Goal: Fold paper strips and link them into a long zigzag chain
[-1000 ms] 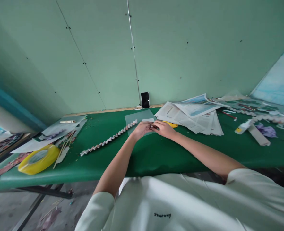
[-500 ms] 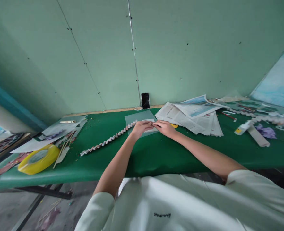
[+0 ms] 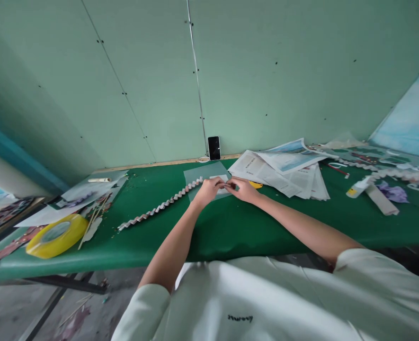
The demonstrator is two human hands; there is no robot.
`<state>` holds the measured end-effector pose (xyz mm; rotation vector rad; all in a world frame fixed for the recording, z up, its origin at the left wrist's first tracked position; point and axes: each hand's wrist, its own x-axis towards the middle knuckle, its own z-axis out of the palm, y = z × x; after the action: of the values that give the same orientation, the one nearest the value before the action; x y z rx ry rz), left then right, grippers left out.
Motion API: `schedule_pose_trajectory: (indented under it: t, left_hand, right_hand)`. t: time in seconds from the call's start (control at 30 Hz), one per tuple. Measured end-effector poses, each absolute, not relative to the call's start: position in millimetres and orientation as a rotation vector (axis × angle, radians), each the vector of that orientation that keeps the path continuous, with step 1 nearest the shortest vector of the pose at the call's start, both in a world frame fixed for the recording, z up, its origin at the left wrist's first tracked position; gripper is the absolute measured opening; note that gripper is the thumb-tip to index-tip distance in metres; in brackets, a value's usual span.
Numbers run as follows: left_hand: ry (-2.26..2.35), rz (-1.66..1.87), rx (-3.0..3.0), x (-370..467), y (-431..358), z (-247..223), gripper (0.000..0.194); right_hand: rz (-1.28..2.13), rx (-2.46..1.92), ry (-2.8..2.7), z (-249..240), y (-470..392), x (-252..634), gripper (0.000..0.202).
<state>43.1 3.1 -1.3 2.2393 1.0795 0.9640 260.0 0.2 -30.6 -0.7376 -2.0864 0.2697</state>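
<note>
My left hand [image 3: 209,190] and my right hand [image 3: 243,189] meet over a translucent sheet [image 3: 194,173] on the green table. The fingertips of both pinch a small piece between them, perhaps folded paper, too small to make out clearly. Under my fingers lies a white paper [image 3: 223,178]. A zigzag folded-paper strip [image 3: 164,205] runs from beside my left hand down to the left. Just past my right hand, a yellow object [image 3: 255,185] is partly hidden by the hand.
A black phone [image 3: 214,148] leans on the wall behind. Printed papers [image 3: 283,173] lie right of centre. Farther right are a glue bottle [image 3: 357,188] and purple crumpled material [image 3: 393,192]. A yellow tape roll [image 3: 57,235] and thin sticks [image 3: 94,220] are at the left.
The fingers of both my hands have bent more and drawn slightly apart, so more of the white paper beneath shows. The zigzag strip has stayed in place.
</note>
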Motion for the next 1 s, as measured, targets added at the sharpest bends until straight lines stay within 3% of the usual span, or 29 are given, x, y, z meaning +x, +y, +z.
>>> schedule_pose_trajectory:
  t: [0.37,0.6,0.73,0.9,1.0]
  left_hand:
    - [1.094,0.908,2.269,43,8,-7,0.023]
    - [1.146,1.106,2.123,45,10,-8,0.017]
    - [1.483,1.084,2.205,34,20,-12,0.018]
    - [2.148,0.810,2.186,13,28,-19,0.038]
    - [2.198,0.663,2.139,5,34,-23,0.031]
  right_hand:
    - [0.350,-0.825,-2.083,-29,5,256,0.033]
    - [0.392,-0.836,-2.044,-32,9,257,0.030]
    - [0.466,-0.870,-2.035,-36,9,258,0.026]
    - [0.581,-0.885,-2.039,-35,4,259,0.021]
    - [0.529,-0.873,-2.056,-33,3,259,0.020]
